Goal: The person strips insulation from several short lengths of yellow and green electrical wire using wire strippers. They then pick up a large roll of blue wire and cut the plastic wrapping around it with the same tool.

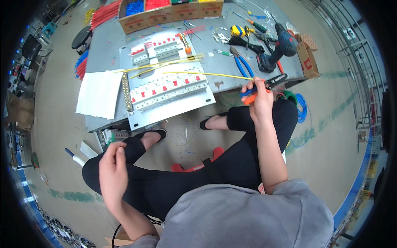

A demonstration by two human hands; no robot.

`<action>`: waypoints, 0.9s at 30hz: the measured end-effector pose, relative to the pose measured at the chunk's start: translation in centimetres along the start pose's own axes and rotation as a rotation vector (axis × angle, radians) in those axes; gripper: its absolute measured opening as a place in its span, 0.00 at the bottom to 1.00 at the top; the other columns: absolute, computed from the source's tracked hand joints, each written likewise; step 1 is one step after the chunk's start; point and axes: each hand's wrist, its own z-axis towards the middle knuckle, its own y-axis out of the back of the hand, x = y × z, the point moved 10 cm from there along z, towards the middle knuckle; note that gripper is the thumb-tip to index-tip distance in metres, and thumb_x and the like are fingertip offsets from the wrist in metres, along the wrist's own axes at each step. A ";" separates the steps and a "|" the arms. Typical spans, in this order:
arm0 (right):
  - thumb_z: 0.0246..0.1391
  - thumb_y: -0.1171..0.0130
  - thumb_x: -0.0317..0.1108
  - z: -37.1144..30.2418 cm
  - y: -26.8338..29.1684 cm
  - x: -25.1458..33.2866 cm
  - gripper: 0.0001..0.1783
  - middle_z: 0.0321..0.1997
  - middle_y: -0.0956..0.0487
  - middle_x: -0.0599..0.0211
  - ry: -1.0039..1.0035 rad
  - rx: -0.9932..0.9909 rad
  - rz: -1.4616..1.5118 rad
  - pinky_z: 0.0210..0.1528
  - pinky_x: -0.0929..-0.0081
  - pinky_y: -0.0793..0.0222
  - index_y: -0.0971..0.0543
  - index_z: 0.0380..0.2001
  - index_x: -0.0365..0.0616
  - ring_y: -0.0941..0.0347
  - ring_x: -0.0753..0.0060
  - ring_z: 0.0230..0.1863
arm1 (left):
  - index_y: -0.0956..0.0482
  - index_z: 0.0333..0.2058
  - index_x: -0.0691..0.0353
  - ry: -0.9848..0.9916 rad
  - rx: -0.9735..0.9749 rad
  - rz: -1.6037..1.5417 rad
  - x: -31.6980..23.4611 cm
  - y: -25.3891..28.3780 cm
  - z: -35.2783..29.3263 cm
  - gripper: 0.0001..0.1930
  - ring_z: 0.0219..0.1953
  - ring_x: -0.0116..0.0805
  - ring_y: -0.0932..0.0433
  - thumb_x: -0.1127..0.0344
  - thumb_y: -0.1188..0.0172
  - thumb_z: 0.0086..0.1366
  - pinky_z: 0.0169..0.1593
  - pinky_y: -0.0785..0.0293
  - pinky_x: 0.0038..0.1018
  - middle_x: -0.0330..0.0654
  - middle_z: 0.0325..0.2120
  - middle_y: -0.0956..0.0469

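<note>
Gripping a wire stripper (264, 87) on a yellow wire (206, 74), right hand (258, 97); left hand's (112, 169) pinch hidden.

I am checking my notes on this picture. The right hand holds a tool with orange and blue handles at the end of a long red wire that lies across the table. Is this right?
Not quite: the wire is yellow, not red. The head view shows the right hand holding the tool with orange and blue handles at the end of this long wire, which lies across the table.

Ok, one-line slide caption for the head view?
Seated person's right hand grips orange-and-blue-handled wire strippers on a long yellow wire beside a grey panel of white circuit breakers; left hand rests near the knee.
</note>
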 end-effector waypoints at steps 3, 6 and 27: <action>0.76 0.41 0.45 3.1 -4.9 -1.8 0.17 0.29 0.22 0.70 0.003 0.093 -0.131 0.22 0.75 0.23 0.20 0.44 0.39 0.21 0.74 0.29 | 0.33 0.62 0.60 0.106 0.179 -0.084 -2.7 -1.9 -0.6 0.15 0.33 0.34 0.28 0.71 0.49 0.79 0.43 0.27 0.32 0.44 0.29 0.28; 0.76 0.42 0.50 4.2 -7.5 -4.7 0.24 0.30 0.22 0.70 -0.151 0.215 -0.217 0.22 0.75 0.25 0.20 0.55 0.37 0.22 0.75 0.28 | 0.42 0.64 0.64 -0.062 0.160 -0.265 -4.1 -4.1 -0.5 0.17 0.42 0.43 0.19 0.72 0.52 0.81 0.51 0.24 0.35 0.50 0.38 0.20; 0.76 0.40 0.45 -17.5 -8.6 -12.2 0.13 0.34 0.20 0.75 -0.511 0.687 -0.208 0.29 0.83 0.35 0.22 0.47 0.47 0.29 0.87 0.27 | 0.35 0.41 0.66 0.122 0.559 -0.192 -3.0 -16.8 -4.7 0.09 0.27 0.49 0.27 0.68 0.45 0.77 0.35 0.30 0.44 0.55 0.26 0.27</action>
